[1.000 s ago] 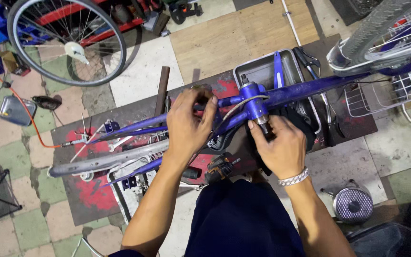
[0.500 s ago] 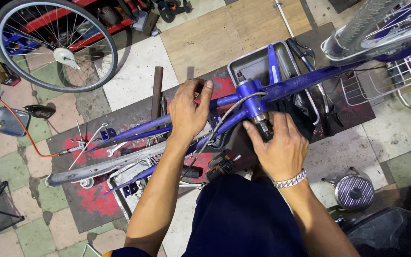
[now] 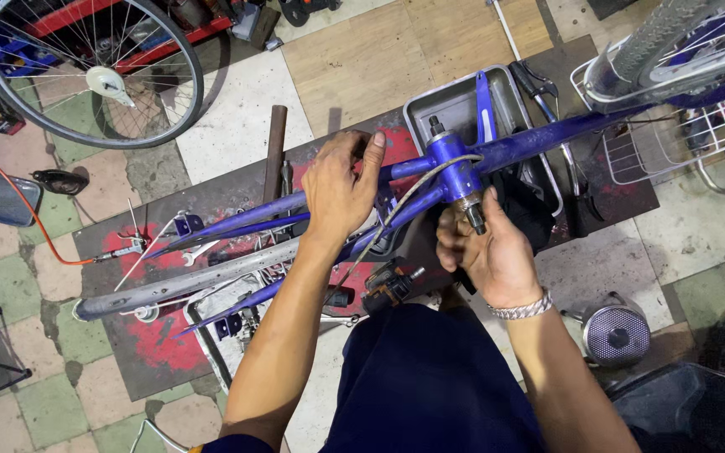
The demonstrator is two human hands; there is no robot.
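Since 0.5 s ago right hand (image 3: 497, 256) dropped off the shell and now sits under it, and the camera has shifted a bit; left hand (image 3: 341, 189) about same spot.

Blue bike frame (image 3: 547, 134) lies upside-down across the dark floor mat (image 3: 237, 189), over the person's lap, w/ front end and wire basket (image 3: 690, 138) to the right. Steel-looking tubes: prob. heavy-ish, rigid, won't flex; paint smooth, maybe greasy nr the shell, so could slip. Best hold = tubes close to the bottom bracket shell (image 3: 455, 172), not the cable (image 3: 396, 210), which is thin and springy.

Left hand fingers curled shut over the frame tubes w/ thumb up, bracing. Right hand fingers wrapped around the axle stub (image 3: 473, 216) poking from the shell's lower end; grip closed, tip still visible. Axle small, hard, likely oily → pinch firm.

Grey metal tray (image 3: 455, 113) behind the shell. Loose wheel (image 3: 86, 71) top left, well apart.
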